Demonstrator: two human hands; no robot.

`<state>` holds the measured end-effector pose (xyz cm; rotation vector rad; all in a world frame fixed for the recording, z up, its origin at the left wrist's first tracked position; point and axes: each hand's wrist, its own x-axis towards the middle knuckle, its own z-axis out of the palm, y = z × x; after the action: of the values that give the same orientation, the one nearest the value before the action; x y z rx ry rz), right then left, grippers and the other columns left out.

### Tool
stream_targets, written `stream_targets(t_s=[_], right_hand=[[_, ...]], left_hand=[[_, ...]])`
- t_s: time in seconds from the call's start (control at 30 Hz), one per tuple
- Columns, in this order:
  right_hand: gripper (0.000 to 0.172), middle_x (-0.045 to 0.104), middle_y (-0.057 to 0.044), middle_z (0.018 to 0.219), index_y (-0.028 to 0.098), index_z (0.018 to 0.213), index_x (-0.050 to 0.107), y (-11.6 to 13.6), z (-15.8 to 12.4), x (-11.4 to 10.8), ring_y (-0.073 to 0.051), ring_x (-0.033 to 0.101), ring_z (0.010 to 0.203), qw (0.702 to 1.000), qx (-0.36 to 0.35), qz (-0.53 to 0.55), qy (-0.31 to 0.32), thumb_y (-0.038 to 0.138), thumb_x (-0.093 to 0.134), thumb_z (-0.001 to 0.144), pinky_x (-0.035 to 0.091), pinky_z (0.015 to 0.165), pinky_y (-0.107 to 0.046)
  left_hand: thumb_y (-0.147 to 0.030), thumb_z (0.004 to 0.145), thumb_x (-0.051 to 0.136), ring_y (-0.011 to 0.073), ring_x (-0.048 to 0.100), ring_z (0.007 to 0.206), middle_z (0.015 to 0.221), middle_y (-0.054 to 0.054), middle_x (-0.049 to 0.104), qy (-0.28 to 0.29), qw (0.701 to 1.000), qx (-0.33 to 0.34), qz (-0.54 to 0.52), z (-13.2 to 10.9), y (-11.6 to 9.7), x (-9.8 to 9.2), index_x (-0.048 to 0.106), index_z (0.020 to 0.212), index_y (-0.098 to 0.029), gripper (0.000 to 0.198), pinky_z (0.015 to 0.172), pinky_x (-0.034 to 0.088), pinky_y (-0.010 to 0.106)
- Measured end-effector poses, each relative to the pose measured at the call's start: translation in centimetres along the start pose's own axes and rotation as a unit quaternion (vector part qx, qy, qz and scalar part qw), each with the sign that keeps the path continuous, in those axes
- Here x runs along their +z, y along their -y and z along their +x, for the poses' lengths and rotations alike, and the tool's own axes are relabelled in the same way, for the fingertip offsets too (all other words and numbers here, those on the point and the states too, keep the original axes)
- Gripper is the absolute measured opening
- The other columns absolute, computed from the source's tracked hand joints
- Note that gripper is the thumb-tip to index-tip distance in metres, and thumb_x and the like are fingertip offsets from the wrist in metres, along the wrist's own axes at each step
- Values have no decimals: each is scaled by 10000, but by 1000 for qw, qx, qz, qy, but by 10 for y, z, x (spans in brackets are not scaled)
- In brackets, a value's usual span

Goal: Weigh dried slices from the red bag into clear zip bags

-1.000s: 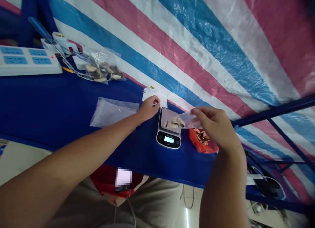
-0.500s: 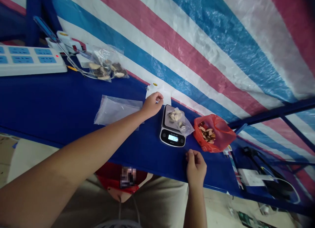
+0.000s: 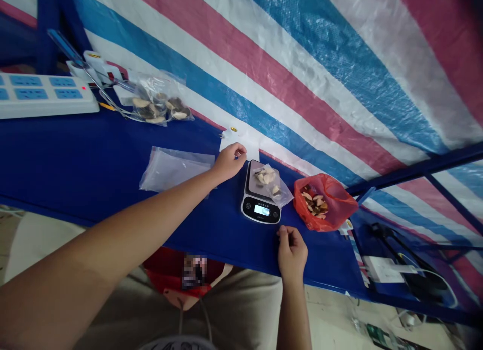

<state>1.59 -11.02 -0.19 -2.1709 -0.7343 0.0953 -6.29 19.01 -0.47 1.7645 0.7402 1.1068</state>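
A kitchen scale (image 3: 260, 212) with a lit display stands on the blue table. On its pan lies a clear plastic bag (image 3: 283, 189) holding pale and brown slices, perhaps dried mushroom; its end hangs over the right side. My left hand (image 3: 230, 161) is just left of the scale with its fingers curled, nothing visible in them. In front of the scale, at its right corner, my right hand (image 3: 293, 252) rests with fingers closed and no object showing. A red plastic bag (image 3: 339, 206) of similar slices sits open to the right. Flat clear bags (image 3: 173, 168) lie partly beneath my left forearm.
Filled clear bags (image 3: 162, 100) stand at the back left beside a power strip (image 3: 45, 95) and a blue-handled tool (image 3: 66, 47). A white card (image 3: 245, 143) lies behind my left hand. The striped sheet (image 3: 264, 78) slopes along the table's back.
The whole view has shifted slightly left. My right hand has moved a little closer to the scale. The display's digits look different; my left hand keeps its place beside the scale.
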Motion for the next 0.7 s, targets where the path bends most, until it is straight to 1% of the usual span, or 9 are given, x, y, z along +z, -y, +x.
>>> stream_targets(t_s=[0.13,0.4,0.6,0.7], right_hand=[[442,692,-60,770,187,801,641,1,-1,-1,-207,591,702,1000,-3,-5,3,603,550,922,415,672,-306],[444,680,-56,737,190,787,642,1,0,-1,-208,577,678,1000,-8,-3,-1,605,554,916,408,640,-304],[436,695,-57,772,193,799,639,2,-1,-1,-210,589,703,1000,1,-9,2,602,551,921,413,672,-306],[438,690,-52,758,192,799,645,2,-1,-1,-209,590,705,1000,2,-11,2,601,548,922,413,677,-306]], left_hand=[[-164,834,558,164,632,861,932,26,696,0,1000,1,0,0,-1,-1,603,883,-215,84,838,516,331],[-171,824,562,167,636,856,914,22,693,-2,1000,-2,-5,1,0,0,603,875,-221,82,834,518,333],[-169,820,561,164,632,849,907,21,692,-3,1000,-3,-4,1,0,0,605,873,-219,85,828,515,327],[-171,822,560,165,634,853,906,22,692,-1,1000,-4,0,1,0,0,607,879,-215,86,826,514,325]])
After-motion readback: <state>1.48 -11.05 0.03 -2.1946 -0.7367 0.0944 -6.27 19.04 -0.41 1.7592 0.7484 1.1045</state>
